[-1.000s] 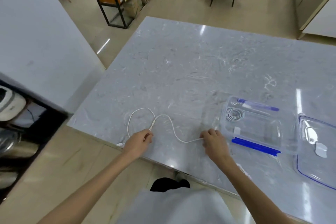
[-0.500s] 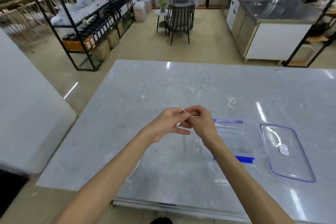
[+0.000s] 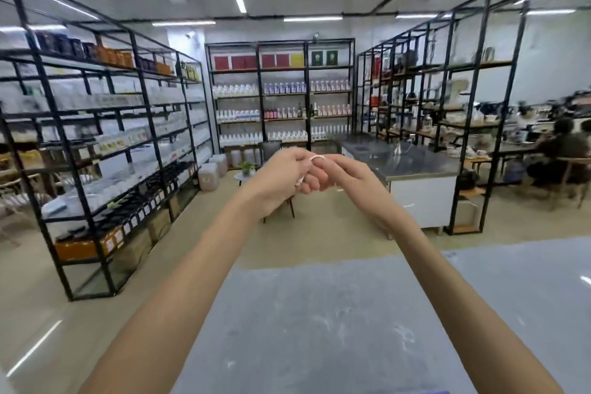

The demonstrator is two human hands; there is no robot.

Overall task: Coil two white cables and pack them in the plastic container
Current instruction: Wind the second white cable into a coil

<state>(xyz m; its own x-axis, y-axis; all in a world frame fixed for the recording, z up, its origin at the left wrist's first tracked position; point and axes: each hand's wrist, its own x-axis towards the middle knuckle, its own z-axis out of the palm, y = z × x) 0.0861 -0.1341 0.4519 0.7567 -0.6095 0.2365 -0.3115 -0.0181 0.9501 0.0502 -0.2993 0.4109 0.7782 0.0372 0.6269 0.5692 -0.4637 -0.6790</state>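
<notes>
Nearest the camera, two bare forearms reach out over the grey marble tabletop (image 3: 319,329), which fills the lower frame; at its very bottom edge a sliver of blue shows (possibly part of the plastic container, though too little is visible to say). The container itself is out of view.

Above the far edge of the table, raised to about eye level, the left hand (image 3: 281,179) and right hand (image 3: 348,177) meet, fingertips touching. Between them is the white cable (image 3: 315,157): a small arc of it loops over the top where the two hands join, and a short tail with a connector end hangs against the left palm side. The left fingers are curled closed around the gathered cable; the right thumb and forefinger are pinched on the loop.

Judging from this, the step in hand is coiling a cable, winding it into small loops held in the left hand. The next move likely calls for the right hand to feed and wrap the remaining slack while the left keeps the turns from springing loose, then lowering the coil to the container.

Beyond stand black metal shelving racks (image 3: 281,99) stocked with bottles.
</notes>
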